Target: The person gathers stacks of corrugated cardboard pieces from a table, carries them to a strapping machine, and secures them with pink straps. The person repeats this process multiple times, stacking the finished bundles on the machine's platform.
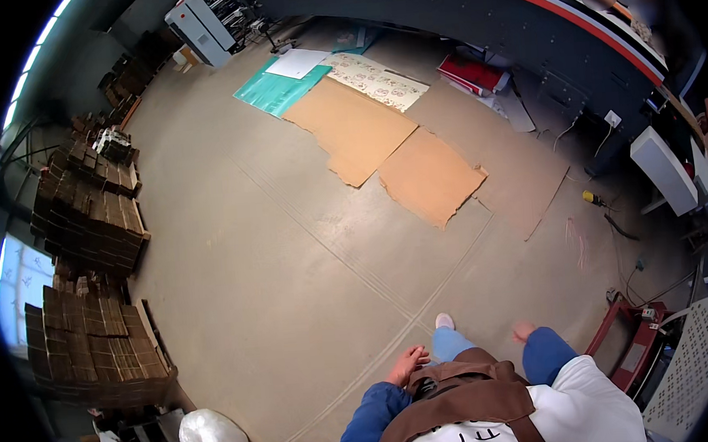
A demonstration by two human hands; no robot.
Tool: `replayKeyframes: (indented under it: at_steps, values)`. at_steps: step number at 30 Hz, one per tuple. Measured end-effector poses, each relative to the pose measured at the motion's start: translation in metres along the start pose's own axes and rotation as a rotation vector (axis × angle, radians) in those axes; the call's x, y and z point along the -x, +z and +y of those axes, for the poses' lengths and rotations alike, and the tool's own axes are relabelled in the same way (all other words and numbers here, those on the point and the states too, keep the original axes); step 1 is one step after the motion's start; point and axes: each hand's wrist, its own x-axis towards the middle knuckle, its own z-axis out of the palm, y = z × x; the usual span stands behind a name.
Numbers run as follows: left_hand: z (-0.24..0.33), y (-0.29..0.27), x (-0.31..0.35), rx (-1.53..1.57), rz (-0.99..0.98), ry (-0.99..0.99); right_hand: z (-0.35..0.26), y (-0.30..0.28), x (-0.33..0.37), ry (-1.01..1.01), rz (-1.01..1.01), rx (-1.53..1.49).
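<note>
Head view: both hands' grip open and empty; cardboard sheets (382,142) lie ahead, stacked boxes (86,213) left.

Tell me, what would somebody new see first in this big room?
Probably the flattened brown cardboard sheets spread over the middle of the concrete floor, with a teal sheet at their far end. Next, the tall stacks of folded cardboard boxes along the left side. Close up, the person's left hand and right hand hang empty at their sides, and a long dark machine with a red stripe curves across the top right.
</note>
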Motion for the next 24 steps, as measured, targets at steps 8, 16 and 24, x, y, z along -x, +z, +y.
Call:
replayKeyframes:
  at_steps: [8,16,24]
  values:
    - [0.176,-0.037,-0.103,0.179,-0.022,-0.054,-0.465,-0.200,-0.141,-0.516,-0.032,-0.591]
    - [0.366,-0.116,-0.245,-0.094,-0.066,0.108,-0.543,-0.317,-0.296,-0.382,-0.212,-0.566]
    - [0.503,-0.134,-0.343,-0.109,0.085,0.015,-0.513,-0.514,-0.451,-0.182,-0.136,-0.636]
